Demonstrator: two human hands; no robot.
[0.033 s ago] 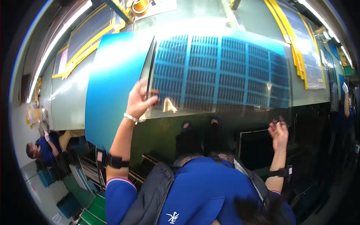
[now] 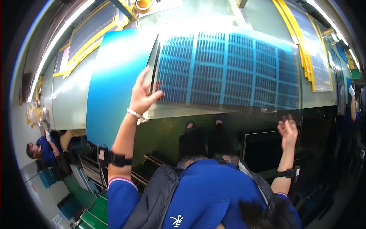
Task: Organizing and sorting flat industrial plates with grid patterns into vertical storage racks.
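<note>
A large glossy sheet (image 2: 238,70) with a dark grid pattern lies or hovers over the bench, blue showing between its blocks. My left hand (image 2: 142,97) is at its left edge, thumb in front, index finger stretched up along the side; the other fingertips look dimmed, as if behind the sheet. At the lower right corner my right hand (image 2: 288,134) has its fingers curled round the sheet's border, their tips dark and blurred. Left of it, a plain blue panel (image 2: 114,72) hangs over the bench's near edge. Whether the sheet touches the bench I cannot tell.
Yellow-edged framed sheets (image 2: 310,57) are stacked on the bench at the right; similar yellow-edged sheets (image 2: 91,34) lie far left. A roll of amber tape (image 2: 145,4) is at the back. Racks (image 2: 82,179) stand lower left. Other people (image 2: 45,147) work at both sides.
The patterned sheet has shifted slightly to the right, and my right hand has moved right with it. Bright reflections near its lower edge have faded. My left hand has turned a little, index finger higher.
</note>
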